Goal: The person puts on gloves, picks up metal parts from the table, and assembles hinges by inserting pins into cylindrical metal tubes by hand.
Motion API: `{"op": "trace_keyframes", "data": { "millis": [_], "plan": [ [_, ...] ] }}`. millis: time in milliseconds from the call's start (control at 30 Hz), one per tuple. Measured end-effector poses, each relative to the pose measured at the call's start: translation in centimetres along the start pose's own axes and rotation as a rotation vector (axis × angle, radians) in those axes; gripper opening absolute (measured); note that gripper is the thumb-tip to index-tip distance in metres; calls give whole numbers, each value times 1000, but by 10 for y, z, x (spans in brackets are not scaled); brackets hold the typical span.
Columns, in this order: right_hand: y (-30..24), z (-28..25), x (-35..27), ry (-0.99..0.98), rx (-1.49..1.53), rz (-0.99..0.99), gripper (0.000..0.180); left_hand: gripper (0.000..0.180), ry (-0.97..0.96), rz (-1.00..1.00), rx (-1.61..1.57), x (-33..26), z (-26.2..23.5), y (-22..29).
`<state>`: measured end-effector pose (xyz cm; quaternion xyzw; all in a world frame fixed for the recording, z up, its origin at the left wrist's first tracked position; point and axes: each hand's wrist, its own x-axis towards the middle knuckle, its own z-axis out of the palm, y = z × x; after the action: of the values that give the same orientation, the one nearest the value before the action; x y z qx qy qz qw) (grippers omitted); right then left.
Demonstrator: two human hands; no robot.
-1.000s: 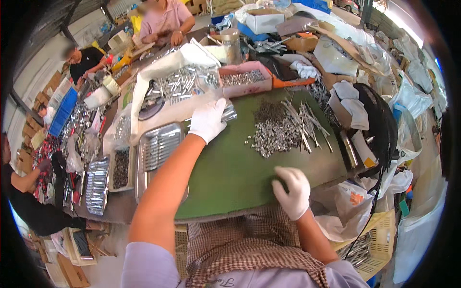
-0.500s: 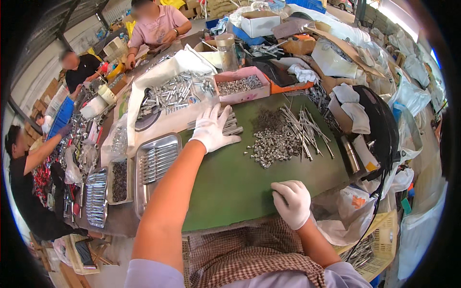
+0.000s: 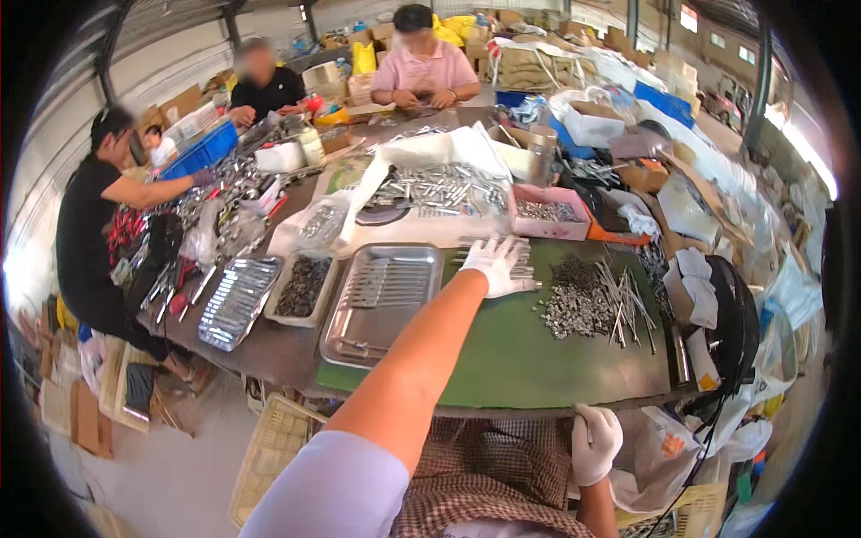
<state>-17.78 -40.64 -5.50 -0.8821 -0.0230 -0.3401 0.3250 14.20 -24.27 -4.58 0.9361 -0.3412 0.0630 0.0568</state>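
My left hand (image 3: 498,266), in a white glove, lies palm down with its fingers spread over a row of short silver metal rods (image 3: 520,257) on the green mat (image 3: 484,359). At the table's front edge, my right hand (image 3: 596,442), also gloved, is curled closed; whatever its fingers may hold is hidden. Right of my left hand lie a heap of small metal pieces (image 3: 565,314), a dark pile of thin bits (image 3: 572,272) and several long thin rods (image 3: 630,305). To its left is a steel tray (image 3: 334,345) with a row of silver rods.
A pink box (image 3: 587,226) of small parts and a white-lined heap of metal tubes (image 3: 430,190) stand behind my left hand. Further left are a tub (image 3: 324,314) of dark screws and another tray (image 3: 224,336). Three people work across the table. A black bag (image 3: 735,314) stands at right.
The view has swung left and up, bringing more of the co-workers' side in. My right hand has drawn back from over the mat to the table's edge. My left hand stays on the rods.
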Motion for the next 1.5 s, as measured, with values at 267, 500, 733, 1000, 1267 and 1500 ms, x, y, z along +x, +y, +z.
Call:
{"op": "trace_keyframes", "data": {
  "millis": [267,500,733,1000,1267,1500],
  "plan": [
    [27,-16,-84,-344,-161,363,26,40,244,493,-106,-137,-66,99],
    [25,4,-106,-588,-252,292,17,24,-22,301,-484,-322,31,91],
    [13,-20,-111,-367,-177,366,16,9,369,195,43,-191,-48,92],
    [-11,-38,-152,-402,-233,536,28,29,175,120,-30,-27,-3,18],
    [-3,-44,-158,-206,-218,662,17,29,455,259,221,-49,-12,21],
    [33,-105,-190,319,-244,652,16,31,-31,682,-263,-259,18,142]
  ]
}}
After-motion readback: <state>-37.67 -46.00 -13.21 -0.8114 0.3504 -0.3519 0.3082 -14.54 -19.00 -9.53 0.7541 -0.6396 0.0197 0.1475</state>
